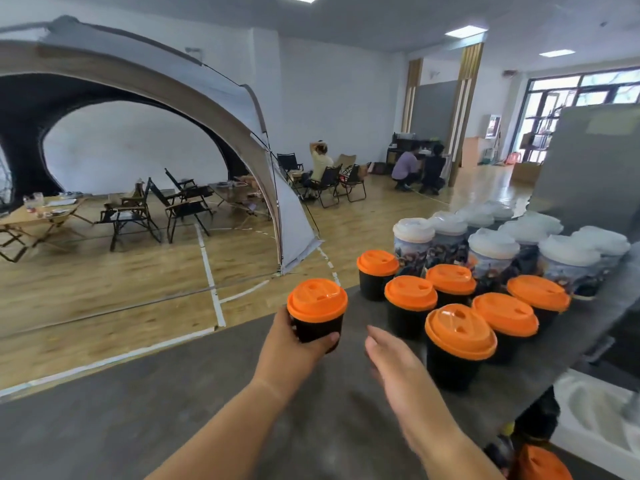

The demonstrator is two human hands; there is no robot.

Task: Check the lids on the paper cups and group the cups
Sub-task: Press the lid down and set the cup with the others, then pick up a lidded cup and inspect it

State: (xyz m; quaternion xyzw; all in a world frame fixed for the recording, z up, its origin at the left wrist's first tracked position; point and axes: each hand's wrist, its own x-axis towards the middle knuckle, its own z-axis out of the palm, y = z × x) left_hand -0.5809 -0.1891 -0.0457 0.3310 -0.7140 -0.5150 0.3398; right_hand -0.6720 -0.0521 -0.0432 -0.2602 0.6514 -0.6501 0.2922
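A grey tent (138, 81) arches over folding chairs (180, 202) on the wood floor (104, 289), white walls (332, 98) behind, windows (581, 95) right, ceiling panels (465, 31) glowing.

Bright, even indoor light. Sources are the square ceiling panels (465, 31) and daylight through the windows (585, 95) far right, partly blown out. Sheen and glare on the wood floor (485, 188) below them. Shadows are soft and weak, with a faint one under the right hand (394, 362) on the grey table (173, 410). Strong fisheye: the tent arch (207, 88) and floor lines bow, and the table edge tilts. The white lids (491, 244) are overexposed, detail lost. Right hand blurred; left hand (287, 344) and its orange-lidded cup (317, 306) sharper. Far background soft. Bottom-right corner smeared.
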